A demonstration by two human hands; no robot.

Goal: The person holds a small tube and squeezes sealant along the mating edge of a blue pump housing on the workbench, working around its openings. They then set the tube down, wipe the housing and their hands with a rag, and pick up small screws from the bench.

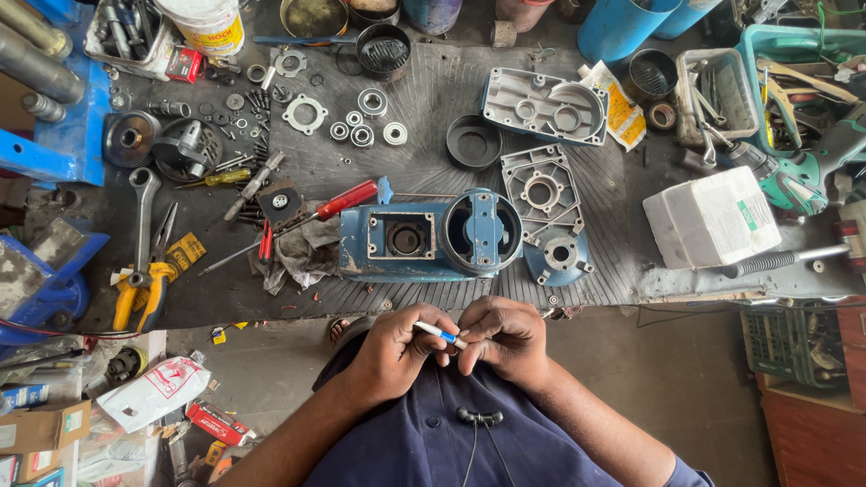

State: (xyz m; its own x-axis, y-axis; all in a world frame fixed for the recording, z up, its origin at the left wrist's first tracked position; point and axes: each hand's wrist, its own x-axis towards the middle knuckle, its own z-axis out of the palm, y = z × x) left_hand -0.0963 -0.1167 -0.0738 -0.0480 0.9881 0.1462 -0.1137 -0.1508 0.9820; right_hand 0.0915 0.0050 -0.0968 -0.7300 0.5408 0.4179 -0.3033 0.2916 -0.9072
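Both hands meet just below the workbench's front edge, close to my chest. My left hand [397, 347] grips a thin white-and-blue pen-like stick [440, 334] that points toward my right hand [503, 335], whose fingers are curled around its tip; what lies under them is hidden. Straight ahead on the bench lies a blue motor housing [431, 236] with a round open end, apart from both hands.
Grey metal covers [544, 105], a blue end cap [559, 255], bearings [363, 133], a red-handled screwdriver [341, 200], pliers [149, 289], a wrench [143, 212] and a white container [711, 216] crowd the dark bench [415, 99]. Boxes and packets [153, 392] litter the floor at left.
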